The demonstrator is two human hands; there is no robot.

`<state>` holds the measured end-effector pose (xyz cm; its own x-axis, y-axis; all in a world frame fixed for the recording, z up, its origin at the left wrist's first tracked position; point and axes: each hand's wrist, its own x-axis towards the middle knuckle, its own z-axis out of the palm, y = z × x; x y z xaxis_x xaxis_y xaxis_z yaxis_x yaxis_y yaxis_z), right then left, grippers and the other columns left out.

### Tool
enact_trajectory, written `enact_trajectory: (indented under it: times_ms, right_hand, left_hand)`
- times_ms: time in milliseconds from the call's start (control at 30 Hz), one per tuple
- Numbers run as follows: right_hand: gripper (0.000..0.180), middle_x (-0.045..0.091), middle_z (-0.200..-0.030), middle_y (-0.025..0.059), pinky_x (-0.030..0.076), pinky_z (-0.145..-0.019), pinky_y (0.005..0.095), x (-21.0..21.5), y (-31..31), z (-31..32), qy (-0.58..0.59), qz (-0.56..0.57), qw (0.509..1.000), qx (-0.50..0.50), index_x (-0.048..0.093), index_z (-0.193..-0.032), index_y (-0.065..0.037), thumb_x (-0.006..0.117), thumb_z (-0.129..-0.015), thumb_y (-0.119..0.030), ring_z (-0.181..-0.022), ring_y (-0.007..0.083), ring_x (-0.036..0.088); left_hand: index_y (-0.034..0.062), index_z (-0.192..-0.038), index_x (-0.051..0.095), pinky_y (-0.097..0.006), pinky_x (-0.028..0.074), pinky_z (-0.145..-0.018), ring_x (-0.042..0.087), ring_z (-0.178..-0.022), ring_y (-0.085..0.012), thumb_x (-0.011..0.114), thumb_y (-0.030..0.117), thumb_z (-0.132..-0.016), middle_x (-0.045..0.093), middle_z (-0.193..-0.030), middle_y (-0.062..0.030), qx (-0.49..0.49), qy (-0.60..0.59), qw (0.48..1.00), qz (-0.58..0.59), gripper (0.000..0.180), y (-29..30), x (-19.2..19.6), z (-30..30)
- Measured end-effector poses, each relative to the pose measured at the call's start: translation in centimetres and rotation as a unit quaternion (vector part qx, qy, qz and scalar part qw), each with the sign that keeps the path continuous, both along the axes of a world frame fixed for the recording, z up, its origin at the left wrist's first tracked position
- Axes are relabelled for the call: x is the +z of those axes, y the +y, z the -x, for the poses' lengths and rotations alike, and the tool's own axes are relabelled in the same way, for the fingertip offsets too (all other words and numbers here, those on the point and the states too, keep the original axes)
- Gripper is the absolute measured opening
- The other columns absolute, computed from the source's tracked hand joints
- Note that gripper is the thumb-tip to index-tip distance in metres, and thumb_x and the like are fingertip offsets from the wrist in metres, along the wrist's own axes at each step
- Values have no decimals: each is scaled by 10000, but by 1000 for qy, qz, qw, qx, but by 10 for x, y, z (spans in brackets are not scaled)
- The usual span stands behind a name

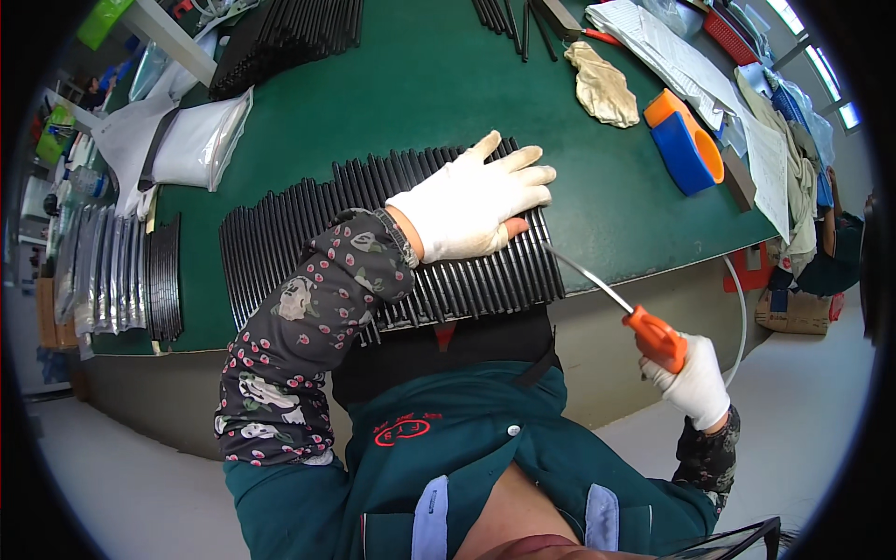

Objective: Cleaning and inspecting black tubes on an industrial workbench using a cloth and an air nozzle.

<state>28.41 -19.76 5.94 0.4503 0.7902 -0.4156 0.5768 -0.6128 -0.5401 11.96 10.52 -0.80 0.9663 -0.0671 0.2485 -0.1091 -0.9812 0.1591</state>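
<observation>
A row of slim black rods point(280, 243) lies side by side on the green table point(616, 215), along its near edge. My left hand point(476, 201), in a white glove with a bare thumb tip, rests flat on the right part of the row with its fingers spread. Off the table's near edge, to the right, my right hand point(695, 383) is also gloved and is wrapped round a screwdriver point(656, 338) with an orange handle. Its metal shaft points up and left, and the tip is at the right end of the row. Whether the tip touches a rod I cannot tell.
Black rods point(289, 42) are piled at the far left; a few loose ones point(509, 23) lie farther right. Bagged rods point(107, 271) sit left. A cream glove point(602, 84), a blue-orange tape dispenser point(686, 149) and papers point(672, 56) lie right. A white hose point(740, 317) hangs beside the table.
</observation>
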Motion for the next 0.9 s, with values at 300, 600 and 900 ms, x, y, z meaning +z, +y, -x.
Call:
enact_trajectory:
  times_ms: [300,600,900]
  right_hand:
    - [197,620,-648,151,490,-609,328,-1,4,9,86,-58,994,-32,674,-856,-30,734,-727,-167,-595,326,601]
    - [187,607,-616,148,497,-583,392,1,33,37,-22,6,979,202,644,-779,-66,740,-709,-210,-600,351,611]
    - [176,601,-614,164,499,-585,417,6,63,56,-54,-11,969,241,640,-779,-68,731,-726,-210,-607,371,612]
  left_hand:
    - [82,-1300,474,-550,265,-1135,334,-1391,-316,609,262,-889,429,-1435,-126,19,8,1000,23,468,-1,6,4]
    - [59,-1434,356,-531,251,-1136,282,-1417,-356,483,508,-922,317,-1523,-155,162,-7,987,-1,693,58,28,108]
    - [102,-1409,411,-505,272,-1136,338,-1384,-317,588,285,-891,372,-1479,-136,205,66,976,-31,577,37,9,140]
